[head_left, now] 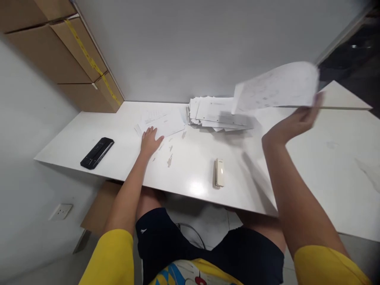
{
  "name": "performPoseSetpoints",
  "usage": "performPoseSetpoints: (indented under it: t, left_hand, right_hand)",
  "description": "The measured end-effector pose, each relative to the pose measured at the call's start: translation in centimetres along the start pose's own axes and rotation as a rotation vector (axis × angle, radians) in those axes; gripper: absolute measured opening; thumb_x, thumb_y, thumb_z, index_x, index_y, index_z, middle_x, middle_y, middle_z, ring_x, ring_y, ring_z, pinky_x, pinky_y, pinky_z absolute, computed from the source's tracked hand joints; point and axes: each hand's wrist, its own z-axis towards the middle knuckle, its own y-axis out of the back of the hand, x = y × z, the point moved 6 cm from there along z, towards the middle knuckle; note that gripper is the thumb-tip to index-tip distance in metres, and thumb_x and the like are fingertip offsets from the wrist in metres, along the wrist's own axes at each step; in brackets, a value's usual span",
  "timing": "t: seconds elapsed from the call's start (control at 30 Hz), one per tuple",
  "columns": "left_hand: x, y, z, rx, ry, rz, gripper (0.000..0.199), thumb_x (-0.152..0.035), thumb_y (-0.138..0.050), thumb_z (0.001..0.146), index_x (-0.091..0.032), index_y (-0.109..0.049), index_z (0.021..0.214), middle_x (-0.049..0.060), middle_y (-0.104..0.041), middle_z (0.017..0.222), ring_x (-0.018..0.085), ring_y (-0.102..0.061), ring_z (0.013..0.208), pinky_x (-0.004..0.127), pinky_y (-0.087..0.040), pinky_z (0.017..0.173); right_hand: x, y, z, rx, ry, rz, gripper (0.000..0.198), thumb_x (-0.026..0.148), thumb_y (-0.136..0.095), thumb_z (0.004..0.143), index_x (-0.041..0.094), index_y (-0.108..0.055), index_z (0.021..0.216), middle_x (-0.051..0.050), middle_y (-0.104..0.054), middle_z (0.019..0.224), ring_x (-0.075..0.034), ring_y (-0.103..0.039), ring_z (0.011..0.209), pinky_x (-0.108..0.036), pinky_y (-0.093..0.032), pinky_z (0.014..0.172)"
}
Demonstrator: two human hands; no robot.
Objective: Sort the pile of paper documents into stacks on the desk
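Fingers of the right hand are clamped on the right edge of a sheet, and up in the air it is held, above the table, slightly bowed and blurred! Faint print can be made out on it, too smeared to be read. Its lower left corner is seen across the stack, though whether the two are touching cannot be told. Close to the back wall that stack is piled, its edges left uneven.

Over to the left, loose papers are covered in part by the left hand, palm down, fingers a little apart, thumb spread wide! Just beside the stack they are laid, overlapping. Nearer the body, grey marks are scattered on the tabletop.

In front of the stack, well apart from it, a cream stapler is set. Far left, a black device is laid aslant near the front edge. Beyond it, boxes are stacked, and down their side a yellow strip is run. Lower, a socket is fitted. Below the table, dark shorts are seen.
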Motion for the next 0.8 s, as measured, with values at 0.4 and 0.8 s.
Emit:
performPoseSetpoints:
  t: [0.4, 0.8]
  left_hand:
    - [-1.3, 1.1, -0.9, 0.043, 0.059, 0.103, 0.06, -0.048, -0.046, 0.096, -0.015, -0.046, 0.146, 0.012, -0.035, 0.159, 0.026, -0.029, 0.15, 0.044, -0.02, 0.125]
    - [-2.4, 2.3, -1.9, -0.062, 0.092, 0.186, 0.032, -0.026, -0.037, 0.101, -0.018, -0.064, 0.116, 0.012, -0.07, 0.119, 0.026, -0.065, 0.114, 0.037, -0.048, 0.095]
  right_hand:
    - [-4.3, -7.5, -2.6, 0.308, 0.202, -0.534, 0.05, 0.035, -0.033, 0.095, 0.016, -0.056, 0.136, -0.016, -0.049, 0.15, -0.035, -0.034, 0.145, -0.062, -0.024, 0.116]
    - [-2.4, -7.9, -4.6, 0.402, 0.392, -0.588, 0.061, 0.048, -0.03, 0.099, 0.023, -0.03, 0.155, -0.012, -0.018, 0.166, -0.034, -0.009, 0.153, -0.065, -0.008, 0.117]
